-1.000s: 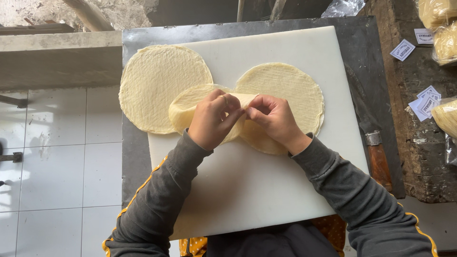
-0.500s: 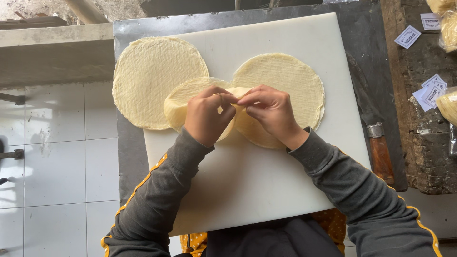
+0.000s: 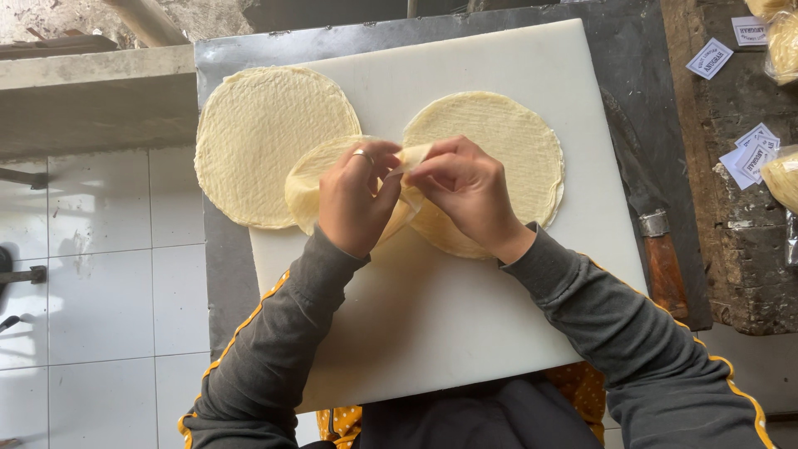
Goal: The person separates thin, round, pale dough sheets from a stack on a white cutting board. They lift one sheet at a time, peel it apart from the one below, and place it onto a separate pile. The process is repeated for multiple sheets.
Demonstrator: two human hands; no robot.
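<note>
Both hands' fingers [image 3: 391, 170] pinched shut on thin, pale, crinkled round wrapper [image 3: 320, 170], over smooth white board [image 3: 465, 316].

White tiled floor [image 3: 100, 299] left; rough concrete ledge [image 3: 91, 91] in daylight.

Both forearms, in dark grey sleeves with a yellow stripe, reach from the near edge toward the middle and converge. The left hand [image 3: 356, 198] lies back upward, fingers curled down, a thin ring on one finger, its fingertips pinched together at the right. The right hand [image 3: 461, 189] faces it, knuckles raised, wrist bent inward, thumb and forefinger closed in a fine pinching grip. The two hands' fingertips nearly touch.
</note>
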